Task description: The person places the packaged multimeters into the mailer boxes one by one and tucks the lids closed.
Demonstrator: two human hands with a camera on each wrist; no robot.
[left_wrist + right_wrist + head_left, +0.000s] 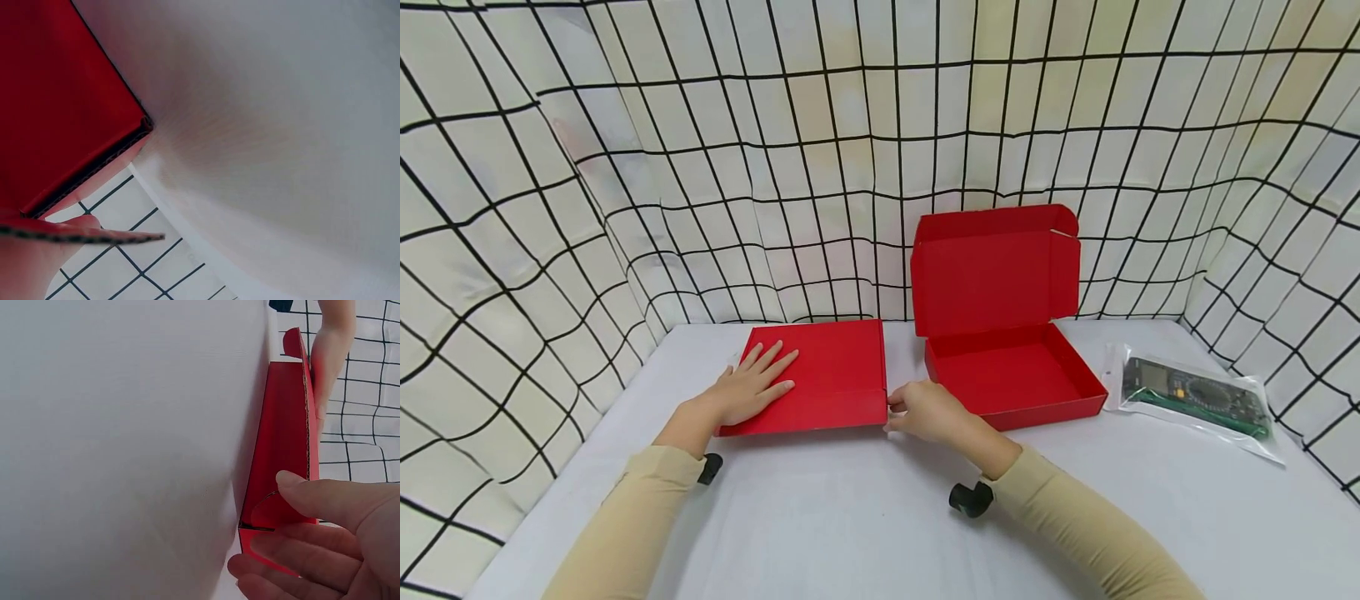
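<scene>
A red cardboard box [831,362] lies on the left of the table with its lid down. My left hand [747,392] rests on the lid's left part, palm down with fingers spread. At the front right corner, my right hand [931,410] pinches the box. In the right wrist view, the thumb lies at a rounded tab [275,509] of the front flap, and the other fingers reach along the side wall. That front side stands partly open under the lid's edge. A second tab [292,342] sticks out at the flap's far end.
A second red box [1015,367] stands to the right with its lid raised. Beyond it lies a multimeter [1195,396] in a clear plastic bag. White cloth [850,517] covers the table. Grid-patterned cloth [820,167] hangs at the back and both sides.
</scene>
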